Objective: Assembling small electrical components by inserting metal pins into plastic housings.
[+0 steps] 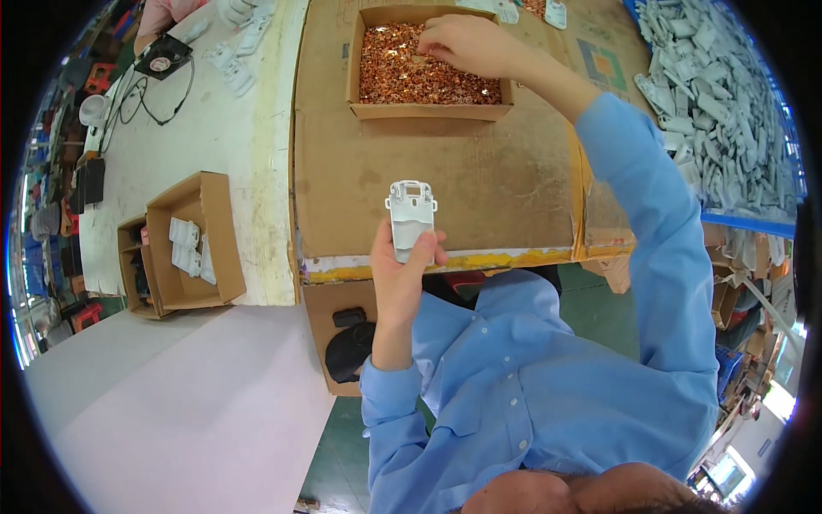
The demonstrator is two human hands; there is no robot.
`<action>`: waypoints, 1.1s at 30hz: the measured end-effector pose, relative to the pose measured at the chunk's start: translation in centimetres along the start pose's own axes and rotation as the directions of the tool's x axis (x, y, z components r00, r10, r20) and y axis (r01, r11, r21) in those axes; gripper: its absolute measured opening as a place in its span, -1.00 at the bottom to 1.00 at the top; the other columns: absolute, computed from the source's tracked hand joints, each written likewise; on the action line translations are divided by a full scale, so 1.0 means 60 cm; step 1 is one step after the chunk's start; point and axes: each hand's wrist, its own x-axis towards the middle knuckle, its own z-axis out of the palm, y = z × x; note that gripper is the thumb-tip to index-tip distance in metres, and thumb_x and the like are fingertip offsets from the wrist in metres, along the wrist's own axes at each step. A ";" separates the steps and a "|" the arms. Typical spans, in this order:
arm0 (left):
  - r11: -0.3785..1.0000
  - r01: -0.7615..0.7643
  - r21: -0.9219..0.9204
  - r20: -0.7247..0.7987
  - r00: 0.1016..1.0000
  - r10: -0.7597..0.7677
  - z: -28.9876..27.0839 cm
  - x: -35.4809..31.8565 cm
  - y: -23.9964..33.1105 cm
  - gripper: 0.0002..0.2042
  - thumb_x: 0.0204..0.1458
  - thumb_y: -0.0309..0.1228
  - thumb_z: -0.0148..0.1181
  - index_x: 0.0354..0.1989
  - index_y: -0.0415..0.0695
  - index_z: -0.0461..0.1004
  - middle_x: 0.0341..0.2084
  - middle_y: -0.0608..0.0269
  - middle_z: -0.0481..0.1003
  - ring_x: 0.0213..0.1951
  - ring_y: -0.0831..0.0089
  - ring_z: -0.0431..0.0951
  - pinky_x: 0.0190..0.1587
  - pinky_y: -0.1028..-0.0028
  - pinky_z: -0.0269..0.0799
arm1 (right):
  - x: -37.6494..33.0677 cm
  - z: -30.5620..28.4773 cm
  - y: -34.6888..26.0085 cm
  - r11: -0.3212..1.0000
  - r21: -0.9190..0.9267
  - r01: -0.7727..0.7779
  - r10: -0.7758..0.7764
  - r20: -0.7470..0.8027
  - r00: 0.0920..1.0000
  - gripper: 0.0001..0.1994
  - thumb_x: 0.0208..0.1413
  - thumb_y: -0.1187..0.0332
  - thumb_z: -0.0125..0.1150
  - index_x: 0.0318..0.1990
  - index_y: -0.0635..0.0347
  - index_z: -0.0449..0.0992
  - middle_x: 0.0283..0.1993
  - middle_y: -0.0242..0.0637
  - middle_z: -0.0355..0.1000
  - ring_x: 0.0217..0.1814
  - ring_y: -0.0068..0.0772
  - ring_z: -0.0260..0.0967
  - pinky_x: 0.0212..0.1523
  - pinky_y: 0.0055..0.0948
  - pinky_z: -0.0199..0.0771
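My left hand (pixel 399 272) holds a white plastic housing (pixel 413 218) upright by its lower part, thumb across its face. The housing has a small rectangular opening near its top and a loop on each side. It is raised near the front edge of the cardboard-covered table. My right hand (pixel 467 43) reaches over a cardboard box (pixel 428 111) full of small copper-coloured metal parts (pixel 398 77). Its fingers are pinched together at the parts, and whatever is between the fingertips is too small to make out.
At the right, a blue-edged bin (pixel 749 224) holds a heap of white plastic pieces (pixel 711 103). On the left table stands an open carton (pixel 197 287) with several white parts. A black device (pixel 163 56) with a cable lies farther back, near another person's gloved hand (pixel 233 12).
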 end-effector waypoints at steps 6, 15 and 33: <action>0.999 0.029 -0.037 -0.040 0.999 -0.031 -0.004 -0.026 -0.011 -0.73 0.15 -0.47 0.12 0.00 -0.22 0.32 -0.34 0.19 0.52 -0.46 0.53 0.50 -0.34 0.53 0.44 | 0.050 0.032 0.032 0.944 -0.250 0.218 -0.192 0.124 0.974 -0.92 -0.05 0.50 0.15 -0.37 0.12 0.53 -0.27 -0.29 0.47 -0.09 -0.18 0.43 -0.15 -0.23 0.47; 0.996 0.032 -0.077 -0.066 0.997 -0.037 -0.012 -0.044 -0.030 -0.80 0.14 -0.50 0.11 -0.08 -0.23 0.33 -0.35 0.20 0.52 -0.45 0.55 0.50 -0.32 0.54 0.45 | 0.062 0.034 0.025 0.863 -0.382 0.330 -0.286 0.169 0.943 -0.89 -0.03 0.43 0.10 -0.46 0.16 0.56 -0.34 -0.21 0.52 -0.16 -0.19 0.49 -0.19 -0.25 0.51; 0.996 0.079 -0.028 -0.098 0.992 -0.081 -0.011 -0.051 -0.043 -0.78 0.15 -0.48 0.13 -0.06 -0.25 0.33 -0.36 0.20 0.53 -0.46 0.61 0.50 -0.33 0.59 0.44 | 0.066 0.058 0.022 0.789 -0.478 0.387 -0.296 0.257 0.920 -0.91 0.03 0.48 0.12 -0.39 0.24 0.55 -0.24 -0.20 0.52 -0.10 -0.16 0.51 -0.13 -0.27 0.57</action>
